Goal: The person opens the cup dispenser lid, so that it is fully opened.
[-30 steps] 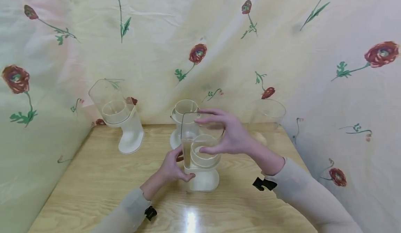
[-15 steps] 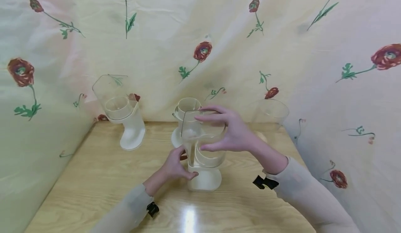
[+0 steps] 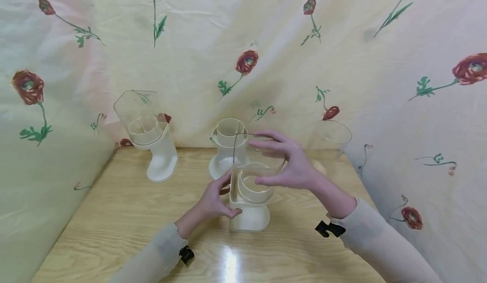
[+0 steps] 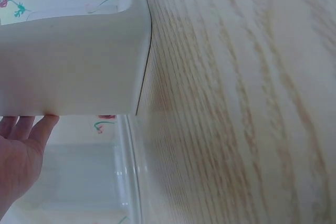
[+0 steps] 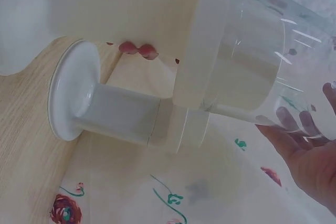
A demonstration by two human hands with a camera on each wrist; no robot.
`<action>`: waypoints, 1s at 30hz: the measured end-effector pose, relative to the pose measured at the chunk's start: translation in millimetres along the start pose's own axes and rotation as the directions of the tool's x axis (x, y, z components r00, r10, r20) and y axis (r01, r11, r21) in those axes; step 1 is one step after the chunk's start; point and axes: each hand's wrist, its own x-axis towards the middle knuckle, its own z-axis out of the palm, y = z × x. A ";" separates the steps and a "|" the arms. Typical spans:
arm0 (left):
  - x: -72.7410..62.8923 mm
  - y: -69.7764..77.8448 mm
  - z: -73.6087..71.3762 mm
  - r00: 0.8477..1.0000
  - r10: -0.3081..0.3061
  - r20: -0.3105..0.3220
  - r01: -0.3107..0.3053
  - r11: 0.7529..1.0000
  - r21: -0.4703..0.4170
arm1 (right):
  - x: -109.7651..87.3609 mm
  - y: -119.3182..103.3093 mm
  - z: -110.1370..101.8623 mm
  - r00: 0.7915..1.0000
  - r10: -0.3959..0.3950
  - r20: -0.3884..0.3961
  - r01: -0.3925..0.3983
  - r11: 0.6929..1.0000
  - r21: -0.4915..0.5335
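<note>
A white base with a broad foot and a ring-shaped collar stands on the table in front of me. A clear plastic container surrounds its collar. In the head view my left hand grips the base from the left, thumb in front. The left wrist view shows fingertips of the left hand against the white wall of the base. Higher up, my right hand holds the clear container by its right side. Fingers of the right hand show along the clear container in the right wrist view.
At the back left stands a white base topped by a clear container. A round-footed white stand is behind my hands. Another clear container sits at the back right. Flowered fabric surrounds the wooden table.
My right hand and the clear container have shifted a little right over the base, and the container looks more upright. My left hand keeps its place on the base. The head view has shifted slightly.
</note>
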 end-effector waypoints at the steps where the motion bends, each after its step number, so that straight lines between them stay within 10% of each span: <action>1: 0.2 -0.4 0.1 1.000 0.007 -0.001 -0.007 1.000 0.006 | -1.3 0.7 -0.3 1.000 -0.003 -0.002 0.003 1.000 0.004; 16: -0.7 0.1 2.2 1.000 -0.008 -0.002 0.008 0.999 -0.044 | -8.6 7.9 -0.3 0.998 -0.051 -0.028 0.053 0.997 0.060; 30: -0.1 1.1 -0.2 0.999 -0.043 0.002 0.043 0.999 -0.015 | 8.6 -6.1 -4.3 0.999 -0.023 0.032 0.027 0.994 -0.108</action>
